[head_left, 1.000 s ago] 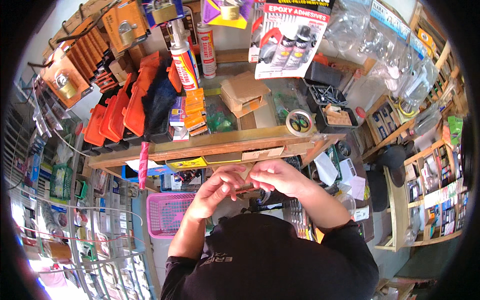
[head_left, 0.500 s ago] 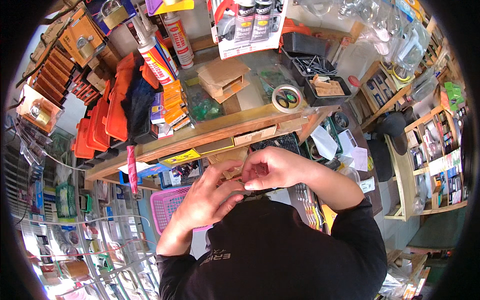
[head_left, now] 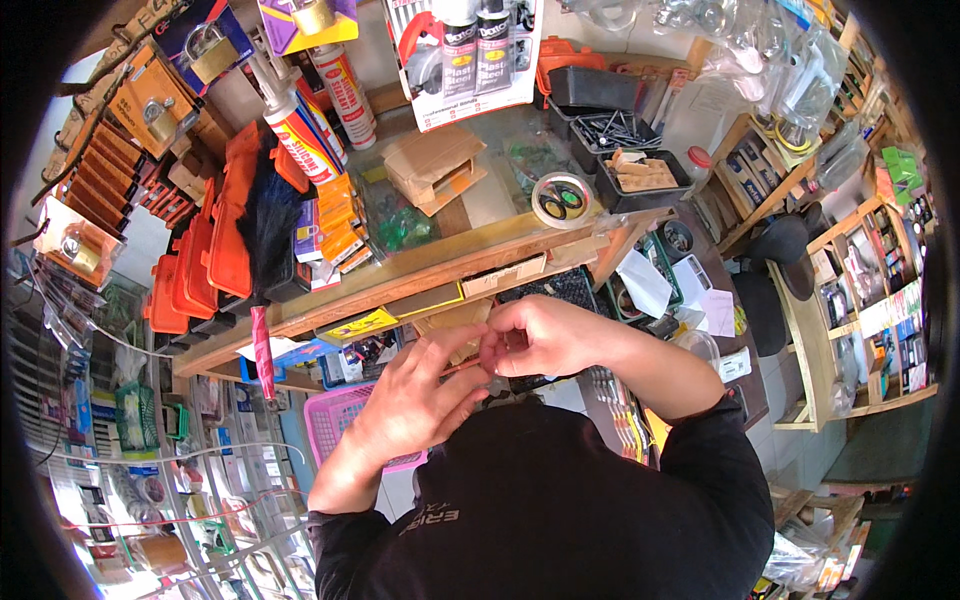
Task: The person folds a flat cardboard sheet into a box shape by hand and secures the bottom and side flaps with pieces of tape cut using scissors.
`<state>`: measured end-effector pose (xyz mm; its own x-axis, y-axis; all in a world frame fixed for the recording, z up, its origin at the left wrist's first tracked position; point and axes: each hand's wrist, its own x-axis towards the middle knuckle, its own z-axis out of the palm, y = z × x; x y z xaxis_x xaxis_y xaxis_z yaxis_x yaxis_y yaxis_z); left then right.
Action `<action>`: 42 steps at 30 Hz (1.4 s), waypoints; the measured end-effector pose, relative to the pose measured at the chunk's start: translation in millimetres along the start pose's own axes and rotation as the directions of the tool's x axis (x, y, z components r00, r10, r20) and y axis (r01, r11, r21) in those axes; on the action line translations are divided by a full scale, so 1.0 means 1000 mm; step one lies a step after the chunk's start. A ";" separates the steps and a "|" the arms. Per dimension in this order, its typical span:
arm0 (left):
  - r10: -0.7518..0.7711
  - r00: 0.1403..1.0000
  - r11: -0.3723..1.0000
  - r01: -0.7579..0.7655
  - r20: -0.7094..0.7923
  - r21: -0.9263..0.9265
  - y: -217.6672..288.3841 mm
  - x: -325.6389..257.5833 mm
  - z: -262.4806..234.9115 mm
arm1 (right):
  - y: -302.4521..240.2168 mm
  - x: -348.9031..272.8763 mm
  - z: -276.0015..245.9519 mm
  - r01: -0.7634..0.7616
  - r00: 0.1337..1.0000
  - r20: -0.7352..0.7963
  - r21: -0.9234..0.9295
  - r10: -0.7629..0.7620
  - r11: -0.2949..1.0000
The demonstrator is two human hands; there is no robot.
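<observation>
Shop space is crowded around one wooden-edged counter (head_left: 430, 283). Before it, the left hand (head_left: 415, 388) and the right hand (head_left: 540, 338) are held half curled, fingertips close together; whether anything is pinched between them cannot be told. One tan piece (head_left: 455, 318) is partly covered just beyond the fingertips. One pink basket (head_left: 335, 420) is partly hidden by the left forearm. On the counter, one cardboard box (head_left: 435, 165) and two black boxes (head_left: 650, 197) are seen. Farther off, four padlocks (head_left: 210, 60) are displayed, and the view behind is blocked by one package (head_left: 480, 103) with two tubes (head_left: 458, 50).
</observation>
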<state>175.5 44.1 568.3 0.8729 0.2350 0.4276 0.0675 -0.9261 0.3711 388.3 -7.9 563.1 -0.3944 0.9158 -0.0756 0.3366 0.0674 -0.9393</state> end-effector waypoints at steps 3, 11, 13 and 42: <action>0.019 1.000 1.000 -0.019 0.004 0.013 0.000 0.000 0.001 | 0.001 0.000 0.001 -0.009 1.000 -0.012 0.007 0.009 1.000; 0.056 0.998 0.997 -0.055 -0.003 0.046 0.004 0.006 -0.002 | 0.002 -0.003 0.001 -0.010 1.000 -0.010 0.055 0.010 0.998; 0.060 0.998 0.997 -0.059 -0.003 0.050 0.004 0.006 -0.001 | 0.006 -0.003 0.003 -0.006 1.000 -0.013 0.078 0.007 0.997; 0.077 0.985 0.997 -0.079 -0.157 -0.009 0.002 -0.005 -0.006 | -0.014 -0.007 -0.003 0.188 0.982 -0.025 0.067 -0.187 0.980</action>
<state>167.9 43.2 571.9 0.7886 0.2066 0.5792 -0.0063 -0.9391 0.3436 389.0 -14.5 577.8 -0.4287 0.8968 0.1094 0.1980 0.2114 -0.9571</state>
